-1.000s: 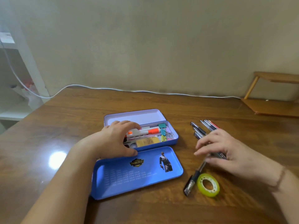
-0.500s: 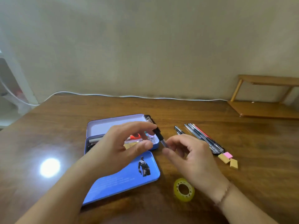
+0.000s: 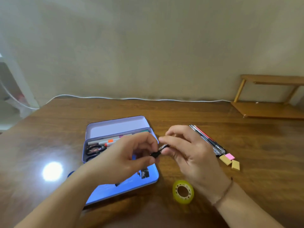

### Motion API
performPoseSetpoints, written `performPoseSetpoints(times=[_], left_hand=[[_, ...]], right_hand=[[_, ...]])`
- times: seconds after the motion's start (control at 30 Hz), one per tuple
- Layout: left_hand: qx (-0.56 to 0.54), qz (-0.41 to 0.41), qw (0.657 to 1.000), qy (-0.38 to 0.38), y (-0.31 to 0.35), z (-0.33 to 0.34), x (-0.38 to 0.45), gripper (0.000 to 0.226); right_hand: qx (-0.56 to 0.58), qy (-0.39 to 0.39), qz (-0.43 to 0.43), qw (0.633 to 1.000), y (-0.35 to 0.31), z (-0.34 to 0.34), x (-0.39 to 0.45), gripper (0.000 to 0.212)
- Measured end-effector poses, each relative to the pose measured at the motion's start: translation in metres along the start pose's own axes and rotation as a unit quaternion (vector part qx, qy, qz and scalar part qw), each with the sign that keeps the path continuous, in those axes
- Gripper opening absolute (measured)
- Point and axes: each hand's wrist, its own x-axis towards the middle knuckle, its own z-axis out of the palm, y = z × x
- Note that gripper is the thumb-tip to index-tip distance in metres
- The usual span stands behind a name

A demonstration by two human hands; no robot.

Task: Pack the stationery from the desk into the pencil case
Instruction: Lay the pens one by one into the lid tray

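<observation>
Both hands meet over the desk (image 3: pixel 181 116), just right of the pencil case (image 3: pixel 118 127). Left hand (image 3: pixel 130 159) pinches the black end of a small cutter-like tool (image 3: pixel 158 151); right hand (image 3: pixel 185 148) pinches its silvery end between thumb and fingertips. Tool held in the air, slanted, not yet in the case. Motion blur; cannot tell whether it is being closed or only passed across.

Case sits open toward the desk's left-centre, raised lid facing the far edge. Inside: markers (image 3: pixel 107 141) with orange caps, scissors (image 3: pixel 94 148) at the left end, something teal at the right end. A flat blue tray or cover (image 3: pixel 148 181) lies in front of the case, nearer the front edge, partly under the left forearm.

Still out on the desk: a bundle of pens (image 3: pixel 209 140) right of the hands; three small erasers (image 3: pixel 229 160), one pink and two tan, just beside the pens' near ends; a yellow tape roll (image 3: pixel 183 191) close to the front edge, beside the right wrist.

Judgement: partway, maybe half. Markers, scissors, clips packed; the held tool, pens, erasers, tape remain, then closing up.
</observation>
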Motion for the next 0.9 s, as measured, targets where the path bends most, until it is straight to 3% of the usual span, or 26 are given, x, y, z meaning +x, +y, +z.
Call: performPoseSetpoints(times=[0.1,0.2,0.23,0.3,0.37,0.4,0.47,0.6,0.9], left_hand=[[0.044,-0.038,0.998,-0.018,0.007,-0.018,-0.007,0.023],[0.136,-0.058,0.988,0.049,0.013,-0.045,-0.023,0.010],[0.210,-0.071,0.969,0.104,0.012,-0.057,-0.033,0.006],[0.387,-0.130,0.893,0.190,0.004,-0.082,-0.059,0.019],[0.457,-0.244,0.838,0.174,-0.004,-0.095,-0.089,0.021],[0.455,-0.297,0.826,0.147,-0.008,-0.095,-0.101,0.018],[0.401,-0.346,0.838,0.130,-0.014,-0.088,-0.116,0.015],[0.331,-0.315,0.878,0.141,-0.013,-0.070,-0.117,0.010],[0.249,-0.241,0.931,0.115,-0.015,-0.017,-0.073,0.018]], right_hand=[[0.027,-0.075,-0.032,0.996,0.008,0.006,-0.002,0.016],[0.060,-0.045,0.027,0.997,0.011,0.013,-0.007,0.016],[0.061,-0.039,0.044,0.996,0.011,0.014,-0.007,0.015],[0.051,-0.045,0.078,0.995,0.012,0.016,-0.009,0.015],[0.028,-0.061,0.110,0.992,0.011,0.016,-0.011,0.016],[0.017,-0.072,0.120,0.990,0.009,0.015,-0.012,0.017],[0.013,-0.100,0.132,0.986,0.005,0.012,-0.017,0.017],[0.010,-0.137,0.149,0.979,0.002,0.006,-0.021,0.017],[-0.041,-0.235,0.182,0.954,-0.001,0.011,-0.014,0.021]])
